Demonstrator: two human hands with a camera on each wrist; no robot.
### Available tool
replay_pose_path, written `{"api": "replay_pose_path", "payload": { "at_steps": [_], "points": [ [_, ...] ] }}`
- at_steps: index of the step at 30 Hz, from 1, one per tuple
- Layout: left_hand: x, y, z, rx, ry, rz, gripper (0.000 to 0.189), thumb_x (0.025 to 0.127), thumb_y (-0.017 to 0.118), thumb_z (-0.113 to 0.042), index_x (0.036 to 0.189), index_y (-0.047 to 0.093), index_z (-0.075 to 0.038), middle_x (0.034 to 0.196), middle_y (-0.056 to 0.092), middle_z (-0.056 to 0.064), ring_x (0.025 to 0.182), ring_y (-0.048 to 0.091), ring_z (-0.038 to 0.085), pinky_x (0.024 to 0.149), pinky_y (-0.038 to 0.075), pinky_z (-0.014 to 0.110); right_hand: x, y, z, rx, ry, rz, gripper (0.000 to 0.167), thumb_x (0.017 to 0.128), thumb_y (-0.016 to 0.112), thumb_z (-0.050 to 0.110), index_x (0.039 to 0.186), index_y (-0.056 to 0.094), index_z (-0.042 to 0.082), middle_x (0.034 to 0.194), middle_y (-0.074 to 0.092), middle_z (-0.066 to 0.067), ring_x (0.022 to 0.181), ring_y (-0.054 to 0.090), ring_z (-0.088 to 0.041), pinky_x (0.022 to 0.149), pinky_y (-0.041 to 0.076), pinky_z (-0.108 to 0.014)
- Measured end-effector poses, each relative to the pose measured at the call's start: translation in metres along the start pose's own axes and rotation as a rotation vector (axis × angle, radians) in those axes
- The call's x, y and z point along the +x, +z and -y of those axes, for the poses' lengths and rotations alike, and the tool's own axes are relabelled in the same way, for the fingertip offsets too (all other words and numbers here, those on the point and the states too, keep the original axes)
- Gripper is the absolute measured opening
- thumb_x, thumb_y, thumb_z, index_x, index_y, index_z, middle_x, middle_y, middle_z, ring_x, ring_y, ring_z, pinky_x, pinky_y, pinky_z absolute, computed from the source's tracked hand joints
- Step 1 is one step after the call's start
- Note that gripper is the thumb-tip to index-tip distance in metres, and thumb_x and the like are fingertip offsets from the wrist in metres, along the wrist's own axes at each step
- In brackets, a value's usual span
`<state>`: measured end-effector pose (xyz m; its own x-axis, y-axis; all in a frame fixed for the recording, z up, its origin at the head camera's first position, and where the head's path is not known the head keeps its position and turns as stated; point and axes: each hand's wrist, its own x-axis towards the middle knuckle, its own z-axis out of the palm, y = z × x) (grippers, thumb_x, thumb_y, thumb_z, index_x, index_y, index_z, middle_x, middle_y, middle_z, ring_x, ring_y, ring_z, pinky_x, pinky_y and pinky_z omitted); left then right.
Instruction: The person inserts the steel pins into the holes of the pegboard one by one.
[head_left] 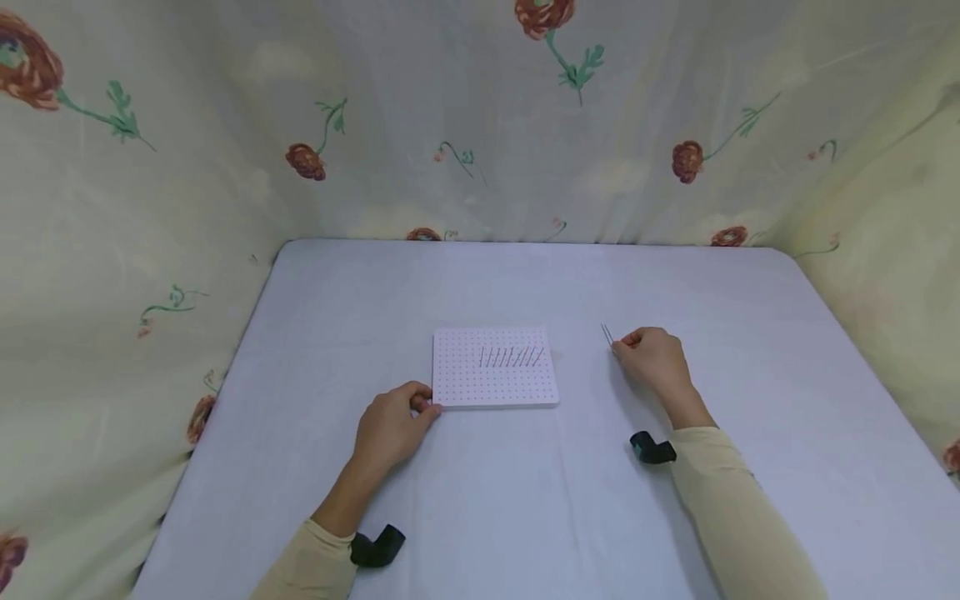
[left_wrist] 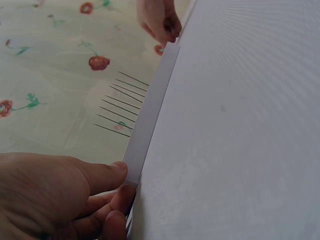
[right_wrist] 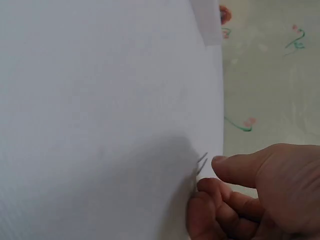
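A white pegboard (head_left: 465,390) with rows of small holes lies on the white-covered table. Several thin dark metal pins (head_left: 512,357) stand in a row in its upper right part, leaning at various angles. My left hand (head_left: 392,423) holds the board's near left corner; in the left wrist view the thumb is on top and the fingers are at the side edge (left_wrist: 155,105). To the right of the board, apart from it, my right hand (head_left: 654,360) pinches two thin metal pins (head_left: 608,337). Their ends poke past the fingertips in the right wrist view.
White cloth covers the table (head_left: 480,500). Flower-patterned curtains (head_left: 480,117) hang behind it and along both sides. A black wrist-worn device (head_left: 378,546) sits at the left cuff, and another black device (head_left: 652,448) at the right cuff.
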<state>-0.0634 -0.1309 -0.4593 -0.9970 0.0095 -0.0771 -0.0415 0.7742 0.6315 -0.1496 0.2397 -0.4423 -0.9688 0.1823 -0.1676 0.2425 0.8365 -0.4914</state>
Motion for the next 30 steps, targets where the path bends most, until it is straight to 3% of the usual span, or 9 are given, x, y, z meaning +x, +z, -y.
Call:
{"api": "replay_pose_path", "payload": {
  "at_steps": [10,19,25,27,30],
  "points": [
    [0.0,0.0,0.0,0.003,-0.004,-0.003,0.027,0.093,0.075,-0.024,0.114,0.073,-0.007,0.087,0.072,0.001,0.066,0.055,0.013,0.057,0.041,0.026,0.007,0.008,-0.006,-0.061,-0.025,-0.051,0.029,0.097,0.058,0.021,0.098,0.074,-0.003,0.097,0.075,-0.022,0.084,0.066,-0.033,0.066,0.05,-0.037],
    [0.0,0.0,-0.001,-0.004,-0.005,-0.003,0.027,0.093,0.075,-0.024,0.113,0.073,-0.007,0.086,0.072,0.002,0.063,0.053,0.013,0.055,0.039,0.026,0.01,0.005,-0.001,-0.134,-0.054,0.009,0.03,0.092,0.054,0.016,0.096,0.076,-0.005,0.096,0.075,-0.023,0.081,0.065,-0.032,0.065,0.053,-0.04],
    [0.0,0.0,0.0,-0.008,0.002,-0.012,0.026,0.093,0.075,-0.024,0.113,0.073,-0.007,0.085,0.072,0.001,0.061,0.052,0.013,0.054,0.038,0.026,0.015,0.003,0.003,-0.163,-0.068,0.077,0.03,0.088,0.055,0.018,0.067,0.071,0.005,0.074,0.065,-0.013,0.07,0.054,-0.025,0.055,0.041,-0.031],
    [0.0,0.0,0.0,-0.007,0.004,-0.011,0.027,0.093,0.075,-0.024,0.113,0.073,-0.007,0.085,0.072,0.001,0.062,0.052,0.013,0.054,0.038,0.026,0.016,0.004,0.002,-0.174,-0.066,0.105,0.035,0.089,0.052,0.018,0.055,0.059,0.01,0.065,0.055,-0.007,0.065,0.048,-0.022,0.053,0.036,-0.03],
    [0.0,0.0,0.0,-0.005,0.004,-0.005,0.028,0.093,0.075,-0.024,0.114,0.073,-0.007,0.085,0.072,0.001,0.062,0.052,0.013,0.054,0.039,0.026,0.016,0.007,0.0,-0.184,-0.073,0.111,0.04,0.09,0.048,0.018,0.05,0.045,0.015,0.057,0.046,-0.002,0.06,0.042,-0.02,0.051,0.033,-0.029]
  ]
}}
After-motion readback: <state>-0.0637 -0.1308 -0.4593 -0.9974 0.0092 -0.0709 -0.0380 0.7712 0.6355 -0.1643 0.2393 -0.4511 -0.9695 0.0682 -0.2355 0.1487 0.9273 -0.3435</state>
